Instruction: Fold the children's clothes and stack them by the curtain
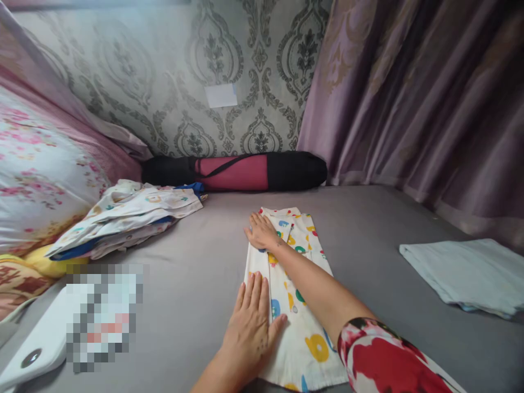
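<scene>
A white garment [301, 327] printed with yellow, blue, green and red figures lies lengthwise on the grey sheet, its left side folded inward in a long strip. Flat on that strip's lower left edge rests my left hand [250, 325], fingers stretched forward and thumb out to the right. My right hand [262, 232] reaches across from the right and presses the far left part of the cloth, fingers spread. Its forearm covers some of the garment's middle. Neither hand grips anything.
A pile of folded clothes [139, 213] lies at the left, beside a floral pillow [49, 164]. Pale folded cloth [462, 273] is at the right. Against the wall lies a long black and maroon bag [233, 172]. A white object [45, 344] sits near left, partly blurred. Curtains [393, 98] hang right.
</scene>
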### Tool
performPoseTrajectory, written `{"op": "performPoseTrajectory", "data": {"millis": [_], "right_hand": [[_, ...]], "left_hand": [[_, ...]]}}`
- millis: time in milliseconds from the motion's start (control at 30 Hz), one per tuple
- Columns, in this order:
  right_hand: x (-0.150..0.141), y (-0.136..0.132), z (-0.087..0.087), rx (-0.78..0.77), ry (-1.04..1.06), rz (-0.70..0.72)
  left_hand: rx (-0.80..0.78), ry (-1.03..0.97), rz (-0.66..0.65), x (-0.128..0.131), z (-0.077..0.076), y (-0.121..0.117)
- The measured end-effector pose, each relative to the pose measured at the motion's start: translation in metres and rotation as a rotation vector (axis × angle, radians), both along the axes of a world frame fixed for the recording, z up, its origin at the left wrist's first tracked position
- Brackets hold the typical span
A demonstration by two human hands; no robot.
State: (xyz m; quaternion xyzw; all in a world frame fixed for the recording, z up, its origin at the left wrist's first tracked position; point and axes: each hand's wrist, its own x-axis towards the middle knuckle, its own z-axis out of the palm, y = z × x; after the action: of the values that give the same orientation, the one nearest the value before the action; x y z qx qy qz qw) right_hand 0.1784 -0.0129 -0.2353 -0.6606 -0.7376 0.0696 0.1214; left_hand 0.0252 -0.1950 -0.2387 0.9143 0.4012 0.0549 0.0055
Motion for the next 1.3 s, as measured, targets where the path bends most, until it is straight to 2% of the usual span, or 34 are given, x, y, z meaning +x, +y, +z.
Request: {"op": "performPoseTrajectory", "data": {"millis": [233, 367, 467, 567, 633, 800, 900, 1000, 1100, 1167, 1200, 1300], "right_hand": [[-0.001, 0.000, 0.000, -0.009, 0.051, 0.002], [0.005, 0.000, 0.012, -0.076, 0.118, 0.021], [0.015, -0.005, 0.021, -0.039, 0.137, -0.003], [0.025, -0.016, 0.021, 0.035, 0.092, -0.041], [0.030, -0.024, 0.015, 0.024, 0.055, -0.039], [0.032, -0.032, 0.002, 0.008, -0.010, -0.039], [0.034, -0.027, 0.002, 0.008, 0.012, -0.018], [0.041, -0.024, 0.010, -0.025, 0.120, -0.014], [0.041, -0.032, 0.019, -0.013, 0.189, -0.017], [0.032, -0.045, 0.024, -0.014, 0.179, 0.032], [0.025, -0.054, 0.025, -0.028, 0.167, 0.066], [-0.004, -0.082, 0.025, -0.072, 0.126, 0.106]], "left_hand": [[0.053, 0.054, -0.141, -0.018, 0.003, -0.015], [0.141, 0.013, -0.315, -0.039, 0.006, -0.025], [0.135, -0.009, -0.381, -0.048, 0.018, -0.023], [0.104, -0.015, -0.253, -0.043, 0.030, -0.015], [0.084, -0.014, -0.170, -0.034, 0.031, -0.011], [-0.043, 0.030, -0.193, -0.019, 0.015, -0.009], [-0.142, 0.007, -0.176, -0.020, 0.016, -0.008], [-0.353, -0.181, -0.115, -0.028, 0.029, -0.003], [-0.512, -0.501, 0.129, -0.044, 0.041, 0.001], [-0.483, -0.592, 0.263, -0.057, 0.041, 0.001], [-0.438, -0.596, 0.290, -0.063, 0.038, 0.001], [-0.279, -0.539, 0.246, -0.077, 0.021, -0.003]]}}
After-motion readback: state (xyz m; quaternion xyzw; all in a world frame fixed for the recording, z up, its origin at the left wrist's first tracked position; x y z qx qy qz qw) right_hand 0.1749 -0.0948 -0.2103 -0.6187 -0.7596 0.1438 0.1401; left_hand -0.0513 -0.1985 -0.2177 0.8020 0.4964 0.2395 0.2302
